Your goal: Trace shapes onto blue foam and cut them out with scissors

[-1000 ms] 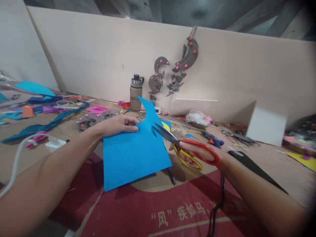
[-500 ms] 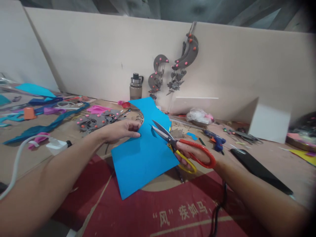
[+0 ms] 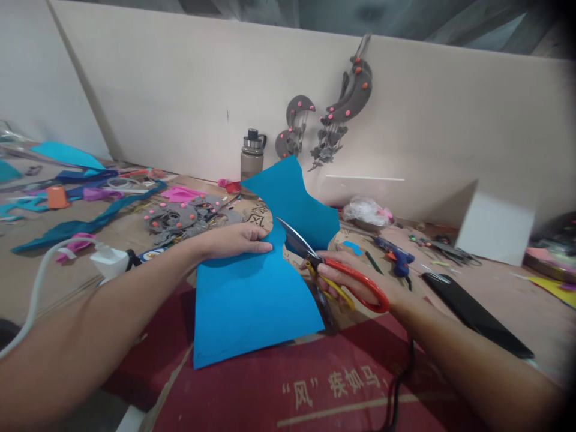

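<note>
My left hand (image 3: 236, 240) pinches the left edge of a blue foam sheet (image 3: 252, 300), holding it just above the table. The sheet has a curved cut-out on its left side and a tall flap (image 3: 292, 192) standing up at the back. My right hand (image 3: 355, 282) grips scissors (image 3: 333, 273) with one red and one yellow handle loop. Their blades are partly closed, cutting into the sheet's right side near the middle.
A brown water bottle (image 3: 252, 159) stands by the back wall under grey hanging moon ornaments (image 3: 335, 114). Grey cut pieces with pink dots (image 3: 180, 217), blue strips and scraps lie left. A blue glue gun (image 3: 396, 255), a black flat object (image 3: 477, 315) and a white box (image 3: 492, 225) sit right.
The left hand turned and tilted the sheet, so its back flap now stands higher. The scissors moved further into the sheet and their blades closed somewhat.
</note>
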{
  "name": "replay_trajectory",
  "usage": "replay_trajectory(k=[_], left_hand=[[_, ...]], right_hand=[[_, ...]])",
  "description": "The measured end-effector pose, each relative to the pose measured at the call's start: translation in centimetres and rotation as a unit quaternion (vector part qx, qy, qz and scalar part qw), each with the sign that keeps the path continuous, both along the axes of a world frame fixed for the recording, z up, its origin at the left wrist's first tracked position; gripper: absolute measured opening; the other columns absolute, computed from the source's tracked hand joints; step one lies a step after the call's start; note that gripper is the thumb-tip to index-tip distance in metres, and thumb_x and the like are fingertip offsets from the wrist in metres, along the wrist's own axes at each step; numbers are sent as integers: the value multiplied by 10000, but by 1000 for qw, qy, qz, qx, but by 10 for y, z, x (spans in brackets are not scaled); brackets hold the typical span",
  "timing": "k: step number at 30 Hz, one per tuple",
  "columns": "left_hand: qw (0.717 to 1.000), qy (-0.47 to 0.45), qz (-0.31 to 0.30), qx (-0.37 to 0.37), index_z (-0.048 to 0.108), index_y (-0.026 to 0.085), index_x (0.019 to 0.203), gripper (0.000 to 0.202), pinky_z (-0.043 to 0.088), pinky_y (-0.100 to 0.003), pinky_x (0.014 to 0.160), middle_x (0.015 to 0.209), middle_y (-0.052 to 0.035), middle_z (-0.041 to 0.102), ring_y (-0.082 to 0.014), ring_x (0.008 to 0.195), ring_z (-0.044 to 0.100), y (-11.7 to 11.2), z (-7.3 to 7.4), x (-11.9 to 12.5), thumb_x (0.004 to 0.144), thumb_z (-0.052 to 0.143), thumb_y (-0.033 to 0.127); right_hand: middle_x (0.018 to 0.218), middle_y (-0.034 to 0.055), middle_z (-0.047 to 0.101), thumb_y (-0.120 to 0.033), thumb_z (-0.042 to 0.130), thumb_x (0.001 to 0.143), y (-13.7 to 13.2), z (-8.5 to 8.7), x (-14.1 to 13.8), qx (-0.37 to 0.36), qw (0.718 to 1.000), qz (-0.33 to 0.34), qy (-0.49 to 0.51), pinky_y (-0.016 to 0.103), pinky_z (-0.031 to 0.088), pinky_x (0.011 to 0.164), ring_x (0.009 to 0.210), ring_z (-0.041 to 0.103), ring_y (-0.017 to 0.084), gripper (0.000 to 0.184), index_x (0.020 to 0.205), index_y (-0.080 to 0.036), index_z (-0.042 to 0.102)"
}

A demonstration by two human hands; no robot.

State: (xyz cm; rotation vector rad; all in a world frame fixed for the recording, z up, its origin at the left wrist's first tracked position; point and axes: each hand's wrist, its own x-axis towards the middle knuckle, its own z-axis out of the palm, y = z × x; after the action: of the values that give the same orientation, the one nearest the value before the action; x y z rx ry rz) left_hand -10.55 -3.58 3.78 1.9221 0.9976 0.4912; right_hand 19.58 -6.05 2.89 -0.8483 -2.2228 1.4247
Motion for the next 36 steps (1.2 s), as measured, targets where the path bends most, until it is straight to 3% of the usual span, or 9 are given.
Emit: replay_trajectory(k=[7,12,18,21,27,31,33,36], left_hand=[[999,29,2,-35,733,210,904,382,488,-257,700,943,-25,737,-188,789,645,-7,7,1,836,664,580],[998,54,-20,-25,731,194,917,340,494,-258,724,927,-26,750,-190,802,653,-5,9,-1,869,642,519],[994,108,-5,-11,781,228,957,313,488,-256,755,968,-33,776,-233,880,673,2,1,-7,802,714,492],[992,125,11,-18,792,230,899,297,484,-252,717,918,-33,778,-232,827,673,8,-6,-13,766,744,492],[993,92,-34,-65,780,204,767,281,475,-252,644,786,-38,746,-217,716,656,10,-7,-14,751,759,484],[990,107,-63,-69,805,242,879,257,482,-242,697,898,-26,778,-228,810,687,7,-6,-9,774,744,469],[993,108,-45,-33,805,238,881,285,465,-235,675,884,-23,777,-211,776,683,6,-7,-5,821,689,491],[990,119,24,65,774,198,777,366,412,-245,595,731,-33,741,-179,634,632,4,-7,1,888,594,496]], right_hand=[[705,5,604,-612,508,965,-7,11,-8,61,994,-22,-87,241,473,521,576,606,132,438,846,-192,540],[659,1,576,-635,496,957,-11,19,-11,97,986,-30,-134,246,437,526,573,584,134,485,752,-195,501],[578,-32,519,-588,513,966,-9,18,-8,88,977,-43,-190,235,364,505,503,497,104,470,710,-196,481],[600,-29,519,-568,537,960,-8,17,-7,111,970,-27,-214,230,351,512,528,477,97,475,677,-192,470],[599,-36,539,-647,565,901,-8,25,4,20,981,-71,-179,219,371,425,456,502,104,462,759,-210,514],[601,-25,562,-683,544,885,-7,33,15,-8,978,-85,-193,229,379,411,433,512,115,485,841,-201,584],[634,0,604,-661,531,903,-7,34,22,43,965,-94,-242,242,413,453,483,560,139,484,896,-189,640],[875,86,734,-550,530,944,-9,32,34,203,920,-102,-320,283,494,643,754,691,221,405,983,-196,722]])
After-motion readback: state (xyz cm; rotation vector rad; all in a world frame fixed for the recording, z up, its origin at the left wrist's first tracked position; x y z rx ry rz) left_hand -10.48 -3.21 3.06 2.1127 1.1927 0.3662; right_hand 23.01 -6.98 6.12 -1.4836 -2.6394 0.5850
